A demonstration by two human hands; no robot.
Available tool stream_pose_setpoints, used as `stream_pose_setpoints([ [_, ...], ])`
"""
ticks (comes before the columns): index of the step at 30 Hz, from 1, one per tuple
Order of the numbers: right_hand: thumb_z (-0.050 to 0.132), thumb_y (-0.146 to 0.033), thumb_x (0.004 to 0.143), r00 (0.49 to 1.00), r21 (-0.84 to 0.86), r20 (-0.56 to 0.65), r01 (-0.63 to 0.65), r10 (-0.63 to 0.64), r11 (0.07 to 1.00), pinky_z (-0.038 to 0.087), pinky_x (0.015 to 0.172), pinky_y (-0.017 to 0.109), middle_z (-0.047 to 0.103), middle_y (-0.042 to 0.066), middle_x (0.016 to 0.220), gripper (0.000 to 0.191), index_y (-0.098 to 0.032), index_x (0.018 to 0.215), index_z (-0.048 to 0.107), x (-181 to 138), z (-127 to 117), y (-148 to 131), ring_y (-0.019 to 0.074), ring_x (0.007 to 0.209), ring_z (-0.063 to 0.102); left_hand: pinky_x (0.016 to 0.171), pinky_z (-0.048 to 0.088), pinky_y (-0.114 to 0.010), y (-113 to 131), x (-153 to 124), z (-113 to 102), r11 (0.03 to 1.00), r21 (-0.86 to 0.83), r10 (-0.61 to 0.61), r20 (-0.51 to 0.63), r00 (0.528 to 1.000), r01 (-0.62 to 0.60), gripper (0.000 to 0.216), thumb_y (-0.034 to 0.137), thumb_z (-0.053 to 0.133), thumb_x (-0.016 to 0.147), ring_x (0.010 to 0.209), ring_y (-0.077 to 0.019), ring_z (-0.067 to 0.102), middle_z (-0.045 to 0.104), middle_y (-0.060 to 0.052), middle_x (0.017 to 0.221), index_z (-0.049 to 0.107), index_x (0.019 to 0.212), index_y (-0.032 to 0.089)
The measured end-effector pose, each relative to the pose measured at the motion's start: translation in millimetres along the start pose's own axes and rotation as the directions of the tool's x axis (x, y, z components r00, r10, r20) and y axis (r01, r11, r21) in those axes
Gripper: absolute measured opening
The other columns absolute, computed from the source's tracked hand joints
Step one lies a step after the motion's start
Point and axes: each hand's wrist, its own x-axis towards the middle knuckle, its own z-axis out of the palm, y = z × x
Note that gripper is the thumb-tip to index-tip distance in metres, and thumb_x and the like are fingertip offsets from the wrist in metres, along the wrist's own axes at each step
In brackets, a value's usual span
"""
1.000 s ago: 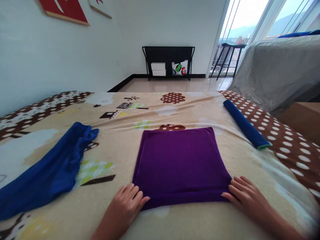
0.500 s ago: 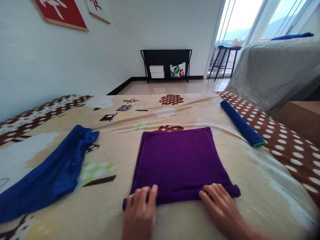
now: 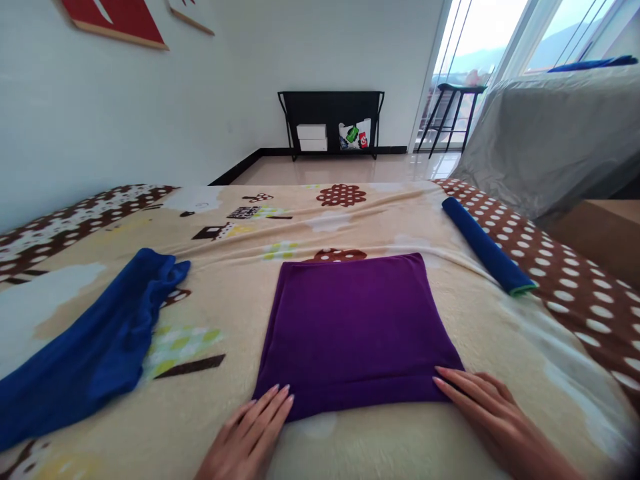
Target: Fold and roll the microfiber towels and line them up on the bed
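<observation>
A: Where is the purple cloth (image 3: 350,320), and what has hold of it?

B: It lies folded flat on the patterned blanket (image 3: 390,440), between its left and right edges and well short of the far edge. The left hand (image 3: 245,437) is spread, fingers straight over the cloth's near left corner. The right hand (image 3: 495,417) is likewise unclenched, fingers on the near right corner. Neither seems to grip.

A: How far along does it look?

B: A narrow band runs along the cloth's near side, turned over or just creased, I'd judge; everything beyond it lies flat and unrolled. The rolled blue cloth (image 3: 485,243) by the right-hand polka-dot border (image 3: 565,283) looks finished. The loose blue cloth (image 3: 95,360) on the blanket's left side is rumpled, so that one seems left to do.

A: Anything we can't see?

B: The left thumb, and the corners under the fingers. The loose cloth is cut off at the left, and the blanket's near edge is out of view. I can't make out what the blue item (image 3: 593,65) on the grey cover (image 3: 560,127) is.
</observation>
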Motion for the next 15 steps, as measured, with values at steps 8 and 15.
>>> stream_pose_setpoints([
  [8, 0.052, -0.031, 0.093, 0.999, -0.146, 0.038, -0.026, 0.032, 0.989, 0.038, 0.102, 0.040, 0.051, 0.002, 0.144, 0.055, -0.033, 0.147, 0.042, -18.9, -9.6, 23.3, 0.0247, 0.132, 0.048, 0.106, 0.035, -0.037, -31.5, -10.4, -9.9, 0.999, 0.018, 0.051, 0.022, 0.998, -0.052, 0.055, 0.011, 0.052, 0.085, 0.131, -0.0222, 0.051, 0.060, -0.008, 0.137, 0.049, 0.139, 0.018],
  [15, 0.054, -0.024, 0.094, 0.986, -0.077, -0.084, -0.152, 0.146, 0.985, 0.041, 0.091, 0.038, 0.064, 0.006, 0.119, 0.045, -0.037, 0.137, 0.054, -23.5, 7.6, 35.8, 0.0207, 0.106, 0.060, 0.092, 0.037, -0.037, -34.3, -21.9, -5.6, 0.992, 0.013, -0.126, -0.038, 0.991, 0.127, 0.047, 0.010, 0.046, 0.090, 0.104, -0.0206, 0.062, 0.070, -0.005, 0.112, 0.060, 0.129, 0.030],
])
